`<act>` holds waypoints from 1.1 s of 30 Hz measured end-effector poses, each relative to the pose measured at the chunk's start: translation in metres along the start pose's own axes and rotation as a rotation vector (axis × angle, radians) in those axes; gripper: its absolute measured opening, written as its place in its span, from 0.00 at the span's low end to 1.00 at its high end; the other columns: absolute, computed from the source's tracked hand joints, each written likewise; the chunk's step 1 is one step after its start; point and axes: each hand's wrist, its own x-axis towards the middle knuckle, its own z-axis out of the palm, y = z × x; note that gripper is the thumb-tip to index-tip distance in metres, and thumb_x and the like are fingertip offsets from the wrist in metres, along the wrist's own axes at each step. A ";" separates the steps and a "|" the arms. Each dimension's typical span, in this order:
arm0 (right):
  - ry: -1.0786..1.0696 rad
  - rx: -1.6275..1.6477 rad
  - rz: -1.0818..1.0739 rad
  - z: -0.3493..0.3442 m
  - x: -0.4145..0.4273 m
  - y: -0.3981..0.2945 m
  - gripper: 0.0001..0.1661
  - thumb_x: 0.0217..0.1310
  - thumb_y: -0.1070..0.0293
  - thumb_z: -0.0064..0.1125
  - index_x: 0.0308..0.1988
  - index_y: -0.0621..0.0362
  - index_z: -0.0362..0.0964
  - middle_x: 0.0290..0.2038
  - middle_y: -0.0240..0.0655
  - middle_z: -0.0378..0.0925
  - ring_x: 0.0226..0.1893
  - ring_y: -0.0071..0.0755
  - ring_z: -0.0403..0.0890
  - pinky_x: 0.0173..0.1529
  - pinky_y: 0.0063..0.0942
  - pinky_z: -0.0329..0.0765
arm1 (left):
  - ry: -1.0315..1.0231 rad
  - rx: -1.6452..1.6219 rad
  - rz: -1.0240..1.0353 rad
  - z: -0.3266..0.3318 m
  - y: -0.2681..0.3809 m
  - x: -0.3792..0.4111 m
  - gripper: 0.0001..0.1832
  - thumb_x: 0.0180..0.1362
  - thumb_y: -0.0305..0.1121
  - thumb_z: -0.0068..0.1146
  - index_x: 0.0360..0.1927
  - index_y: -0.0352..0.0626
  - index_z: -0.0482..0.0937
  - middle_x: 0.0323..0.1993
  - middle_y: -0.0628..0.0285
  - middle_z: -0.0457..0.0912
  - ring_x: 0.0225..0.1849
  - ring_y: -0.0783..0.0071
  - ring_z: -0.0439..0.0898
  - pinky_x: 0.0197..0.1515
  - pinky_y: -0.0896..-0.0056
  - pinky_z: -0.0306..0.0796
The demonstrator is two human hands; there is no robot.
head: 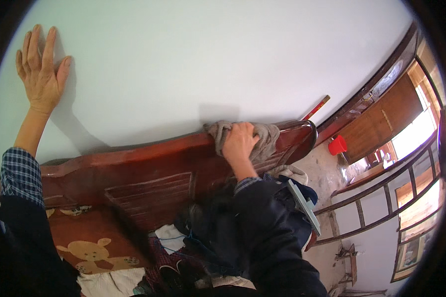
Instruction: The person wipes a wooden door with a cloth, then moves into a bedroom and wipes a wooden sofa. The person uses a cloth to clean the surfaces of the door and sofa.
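Observation:
My left hand (41,72), fingers spread, rests against the white wall (152,67) at the upper left and holds nothing. Under my right hand (241,143) is a crumpled grey-brown cloth (265,141). It lies bunched over the top edge of a dark red wooden headboard or bench back (145,159), near its right end, with my fingers closed on it. Carved line panels mark the wood's front face. A red stick-like object (316,107) leans between the wall and the wood.
Below me lie a brown cloth with a bear print (93,252), a white cloth (111,282) and dark clothing. A pale grey plastic object (304,208) is near my right sleeve. Farther right are a red bucket (337,145), a wooden ladder (360,213) and an open doorway.

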 end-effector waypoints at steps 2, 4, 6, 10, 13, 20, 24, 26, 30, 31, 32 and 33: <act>-0.035 -0.117 -0.056 0.005 0.011 0.012 0.10 0.55 0.64 0.52 0.34 0.56 0.75 0.42 0.39 0.74 0.52 0.44 0.69 0.52 0.56 0.62 | -0.009 0.006 0.024 -0.004 -0.008 -0.003 0.31 0.63 0.51 0.44 0.69 0.61 0.54 0.70 0.62 0.51 0.72 0.67 0.45 0.71 0.55 0.37; -0.190 -0.321 -0.040 0.018 0.039 0.057 0.15 0.58 0.60 0.49 0.37 0.56 0.77 0.44 0.42 0.75 0.50 0.46 0.72 0.51 0.55 0.66 | -0.006 0.000 0.034 -0.003 -0.012 -0.005 0.31 0.63 0.51 0.44 0.69 0.61 0.54 0.69 0.62 0.52 0.72 0.67 0.46 0.71 0.58 0.37; -0.404 -0.474 -0.005 0.021 0.068 0.109 0.19 0.59 0.57 0.46 0.39 0.57 0.79 0.47 0.46 0.75 0.51 0.47 0.72 0.50 0.55 0.69 | -0.012 -0.002 0.061 -0.002 -0.014 -0.008 0.31 0.63 0.51 0.45 0.69 0.61 0.54 0.69 0.62 0.52 0.72 0.67 0.46 0.71 0.59 0.38; -0.155 -0.484 0.188 0.032 0.088 0.204 0.20 0.60 0.59 0.44 0.39 0.58 0.79 0.44 0.44 0.79 0.47 0.50 0.77 0.46 0.51 0.72 | -0.002 -0.003 0.022 0.005 -0.012 -0.013 0.31 0.63 0.51 0.45 0.69 0.61 0.54 0.69 0.62 0.53 0.72 0.68 0.46 0.71 0.61 0.37; -0.290 -0.475 0.122 0.029 0.094 0.174 0.20 0.61 0.59 0.43 0.40 0.57 0.79 0.42 0.42 0.80 0.41 0.51 0.80 0.43 0.50 0.73 | -0.017 -0.009 0.018 0.001 -0.012 -0.012 0.31 0.63 0.51 0.45 0.69 0.60 0.55 0.69 0.62 0.53 0.72 0.68 0.45 0.72 0.61 0.36; -0.311 -0.281 -0.058 -0.018 0.032 -0.012 0.25 0.61 0.55 0.39 0.41 0.60 0.79 0.45 0.45 0.78 0.54 0.50 0.69 0.53 0.63 0.64 | -0.013 -0.008 -0.009 0.002 -0.010 -0.009 0.32 0.62 0.51 0.46 0.69 0.61 0.55 0.69 0.63 0.51 0.72 0.68 0.45 0.72 0.60 0.35; -0.449 -0.225 0.117 -0.002 0.066 0.032 0.28 0.63 0.53 0.36 0.37 0.60 0.80 0.43 0.48 0.79 0.44 0.48 0.78 0.52 0.48 0.70 | -0.006 -0.001 0.061 -0.001 -0.017 -0.007 0.31 0.63 0.51 0.44 0.69 0.61 0.55 0.69 0.62 0.52 0.72 0.68 0.46 0.72 0.60 0.36; -0.399 -0.653 -0.151 0.004 0.087 0.109 0.19 0.63 0.62 0.41 0.36 0.55 0.81 0.36 0.44 0.82 0.37 0.47 0.82 0.44 0.45 0.76 | 0.004 -0.018 0.043 0.006 -0.010 -0.012 0.30 0.64 0.51 0.43 0.68 0.61 0.55 0.69 0.62 0.53 0.72 0.68 0.46 0.71 0.60 0.37; -0.265 -0.408 0.184 0.000 0.092 0.147 0.20 0.61 0.61 0.43 0.37 0.58 0.81 0.40 0.48 0.81 0.41 0.48 0.81 0.46 0.48 0.72 | -0.004 0.009 0.047 -0.001 -0.015 -0.009 0.30 0.64 0.52 0.43 0.68 0.61 0.55 0.69 0.62 0.52 0.72 0.68 0.45 0.71 0.59 0.37; -0.274 -0.321 0.340 0.003 0.096 0.141 0.19 0.62 0.60 0.44 0.39 0.56 0.81 0.41 0.46 0.81 0.42 0.46 0.81 0.45 0.48 0.73 | -0.003 0.002 0.039 0.001 -0.012 -0.010 0.31 0.64 0.52 0.43 0.69 0.61 0.55 0.69 0.62 0.52 0.72 0.68 0.45 0.71 0.59 0.36; -0.411 -0.595 0.055 0.008 0.089 0.134 0.17 0.61 0.63 0.45 0.38 0.57 0.81 0.40 0.44 0.81 0.41 0.46 0.82 0.44 0.47 0.74 | 0.000 -0.008 0.029 0.004 -0.009 -0.012 0.31 0.64 0.52 0.43 0.69 0.61 0.55 0.69 0.62 0.51 0.72 0.68 0.45 0.71 0.58 0.36; -0.387 -0.613 -0.044 0.004 0.079 0.117 0.16 0.60 0.63 0.46 0.39 0.55 0.80 0.39 0.42 0.82 0.40 0.45 0.83 0.43 0.47 0.75 | 0.007 -0.010 0.018 0.007 -0.007 -0.010 0.31 0.63 0.52 0.43 0.69 0.61 0.55 0.69 0.62 0.51 0.72 0.68 0.45 0.71 0.58 0.36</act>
